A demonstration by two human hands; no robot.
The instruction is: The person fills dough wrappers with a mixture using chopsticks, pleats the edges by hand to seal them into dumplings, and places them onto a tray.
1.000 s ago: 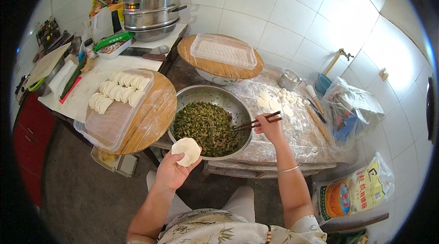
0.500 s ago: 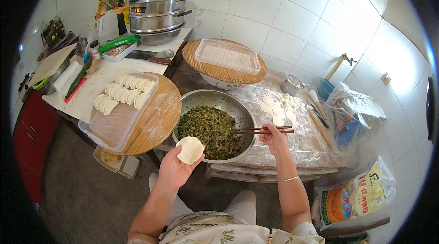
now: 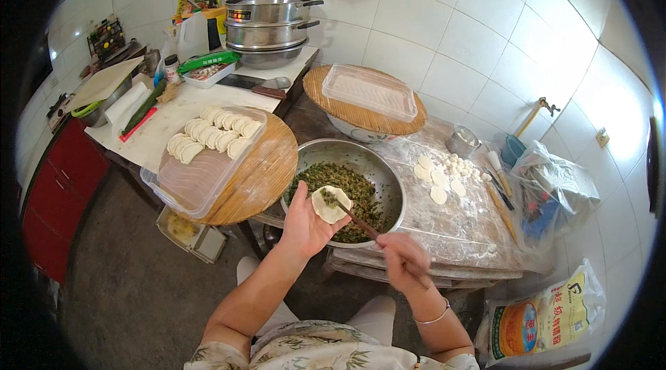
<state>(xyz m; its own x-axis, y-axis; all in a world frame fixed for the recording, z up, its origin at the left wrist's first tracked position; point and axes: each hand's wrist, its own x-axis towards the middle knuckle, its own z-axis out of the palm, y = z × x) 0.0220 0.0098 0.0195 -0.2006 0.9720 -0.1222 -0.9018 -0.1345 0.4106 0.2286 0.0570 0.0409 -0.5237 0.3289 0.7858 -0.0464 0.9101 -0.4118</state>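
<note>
In my left hand [image 3: 304,225] lies a round dumpling wrapper [image 3: 323,213], cupped over the near rim of a steel bowl [image 3: 394,193]. Chopped green filling [image 3: 347,179] fills much of that bowl, and a small dab of it sits on the wrapper. My right hand [image 3: 406,259], slightly blurred, grips a pair of dark chopsticks [image 3: 364,226] whose tips touch the dab. To the left, rows of folded dumplings [image 3: 215,133] rest on a clear plastic tray [image 3: 184,179] set upon a round wooden board [image 3: 267,169].
Loose wrappers [image 3: 438,179] and small dough pieces [image 3: 458,164] lie on the floured table [image 3: 444,231] at right, near a rolling pin [image 3: 501,212]. Behind the bowl, a lidded basin carries a plastic tray [image 3: 371,92]. A cleaver [image 3: 243,82] and stacked steamers [image 3: 270,23] stand at back left.
My right hand has brought the chopsticks from the bowl to the wrapper, leaving filling on it. My left hand with the wrapper now stands further over the bowl. The view has shifted.
</note>
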